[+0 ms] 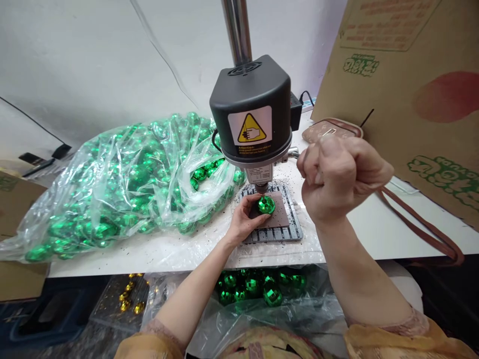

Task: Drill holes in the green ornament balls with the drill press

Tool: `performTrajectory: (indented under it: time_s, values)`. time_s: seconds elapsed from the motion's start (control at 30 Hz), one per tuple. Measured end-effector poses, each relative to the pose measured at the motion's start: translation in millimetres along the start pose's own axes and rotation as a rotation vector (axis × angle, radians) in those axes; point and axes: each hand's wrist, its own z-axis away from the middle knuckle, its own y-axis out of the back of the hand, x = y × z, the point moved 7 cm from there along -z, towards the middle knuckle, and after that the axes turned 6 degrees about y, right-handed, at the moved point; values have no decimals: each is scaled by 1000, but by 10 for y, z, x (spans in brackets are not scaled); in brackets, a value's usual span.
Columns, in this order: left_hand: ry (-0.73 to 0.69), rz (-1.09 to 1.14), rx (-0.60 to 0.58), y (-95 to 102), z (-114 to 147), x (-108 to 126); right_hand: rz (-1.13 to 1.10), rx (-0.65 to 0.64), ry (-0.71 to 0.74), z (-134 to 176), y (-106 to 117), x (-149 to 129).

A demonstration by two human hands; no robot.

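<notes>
My left hand (247, 219) pinches a shiny green faceted ball (266, 204) between thumb and fingers. The ball rests on a flat square pad (280, 212) over the slotted base (295, 229) of a small bench drill press (250, 109). Directly above the ball is the drill chuck (262, 188); the bit's tip looks to be at or very near the ball's top. My right hand (333, 174) is raised at the machine's right side, its fingers curled in a fist around the feed lever (293, 153), which is mostly hidden by the hand.
A large clear plastic bag (123, 179) of green balls lies left of the drill. Below the table edge, another bag holds more green balls (252, 285), near some gold balls (127, 296). A cardboard box (396, 99) and a pinkish-brown strapped bag (333, 127) stand at right. Dark shavings litter the white table.
</notes>
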Motion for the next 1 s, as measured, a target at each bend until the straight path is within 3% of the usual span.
performTrajectory:
  time_s: [0.13, 1.0]
  values:
    - [11, 15, 3, -3, 3, -10, 16, 25, 10, 57, 50, -1]
    - [-17, 2, 23, -2, 38, -11, -57, -119, 200, 322, 221, -30]
